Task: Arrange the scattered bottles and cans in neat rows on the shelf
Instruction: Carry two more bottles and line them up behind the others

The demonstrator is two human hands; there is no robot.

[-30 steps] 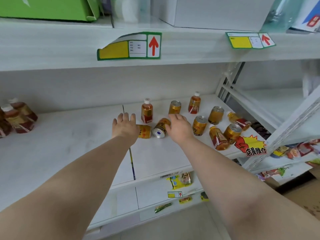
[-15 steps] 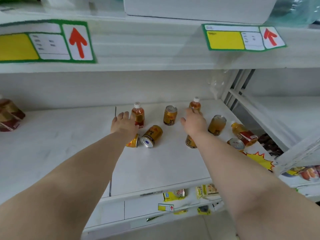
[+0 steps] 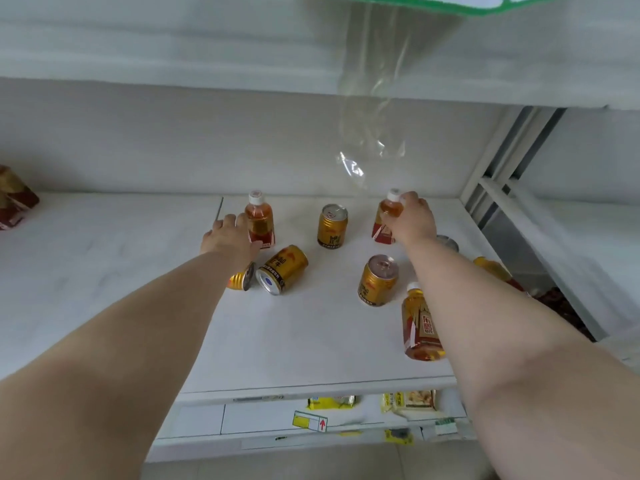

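left hand (image 3: 230, 237) fingers wrapped the upright amber plastic bottle (image 3: 259, 221) | right hand (image 3: 412, 220) fingers clamped the white-capped amber bottle (image 3: 389, 216) | white shelf (image 3: 311, 341)

Two bare, sleeveless forearms (image 3: 166, 327), no jewellery.

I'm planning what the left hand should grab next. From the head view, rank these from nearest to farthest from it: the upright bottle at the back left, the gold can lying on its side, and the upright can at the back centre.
1. Upright bottle, touching the left hand.
2. Lying can, just right of the wrist.
3. Back-centre can, further right.
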